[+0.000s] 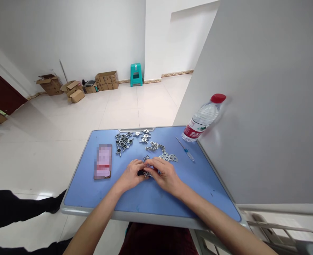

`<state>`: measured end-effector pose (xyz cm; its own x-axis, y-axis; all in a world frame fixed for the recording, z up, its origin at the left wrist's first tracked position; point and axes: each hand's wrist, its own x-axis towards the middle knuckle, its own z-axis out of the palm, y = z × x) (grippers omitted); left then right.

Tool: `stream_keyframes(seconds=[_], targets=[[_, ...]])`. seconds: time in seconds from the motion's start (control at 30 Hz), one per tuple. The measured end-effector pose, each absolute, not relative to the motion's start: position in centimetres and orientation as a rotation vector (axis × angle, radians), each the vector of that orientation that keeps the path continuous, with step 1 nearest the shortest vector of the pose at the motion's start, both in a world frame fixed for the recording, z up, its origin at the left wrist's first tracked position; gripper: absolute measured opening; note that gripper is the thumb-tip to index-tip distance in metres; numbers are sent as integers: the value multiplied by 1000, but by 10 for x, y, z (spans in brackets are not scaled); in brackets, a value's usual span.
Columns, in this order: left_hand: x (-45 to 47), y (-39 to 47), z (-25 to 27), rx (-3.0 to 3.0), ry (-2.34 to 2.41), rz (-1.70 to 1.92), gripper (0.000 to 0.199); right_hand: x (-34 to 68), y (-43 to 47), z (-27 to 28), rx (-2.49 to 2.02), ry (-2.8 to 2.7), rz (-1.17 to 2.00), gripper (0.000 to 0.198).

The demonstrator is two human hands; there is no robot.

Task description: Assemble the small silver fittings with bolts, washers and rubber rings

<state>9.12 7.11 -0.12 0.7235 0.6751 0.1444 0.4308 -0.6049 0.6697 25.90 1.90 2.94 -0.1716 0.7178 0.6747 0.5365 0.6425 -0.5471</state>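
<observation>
Over the middle of the blue table, my left hand (pixel 132 174) is closed around a small metal part with a black piece (pixel 146 174), mostly covered by the fingers. My right hand (pixel 167 175) meets it there, thumb and index finger pinched at the top of that part; what they grip is too small to make out. A bit of red shows beneath the right palm. Just beyond the fingertips lies a little pile of screws (pixel 146 158). Flat metal rings (pixel 169 157) are heaped behind my right hand, with bent metal hooks (pixel 153 146) farther back.
Black-and-metal parts (pixel 123 142) are grouped at the back left, beside several metal brackets (pixel 145 137). A phone (pixel 103 161) lies left. On the right are a screwdriver (pixel 185 149) and a water bottle (pixel 202 118) against the grey wall. Another person's leg (pixel 21 209) is at left.
</observation>
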Motion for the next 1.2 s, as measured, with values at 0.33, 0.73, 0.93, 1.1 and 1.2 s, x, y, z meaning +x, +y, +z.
stream_keyframes(seconds=[0.33, 0.73, 0.93, 1.1, 1.2], targets=[[91, 72, -3, 2303, 827, 526, 4, 256, 17, 30, -1027, -1823, 228, 10], [91, 69, 0, 2301, 844, 525, 1, 253, 15, 31, -1052, -1802, 224, 10], [92, 70, 6, 2310, 838, 513, 4, 265, 15, 34, -1088, -1703, 333, 8], [92, 69, 10, 2329, 848, 480, 8, 276, 16, 39, -1099, -1750, 302, 7], [92, 69, 9, 2321, 846, 471, 9, 277, 16, 40, -1090, -1804, 260, 8]])
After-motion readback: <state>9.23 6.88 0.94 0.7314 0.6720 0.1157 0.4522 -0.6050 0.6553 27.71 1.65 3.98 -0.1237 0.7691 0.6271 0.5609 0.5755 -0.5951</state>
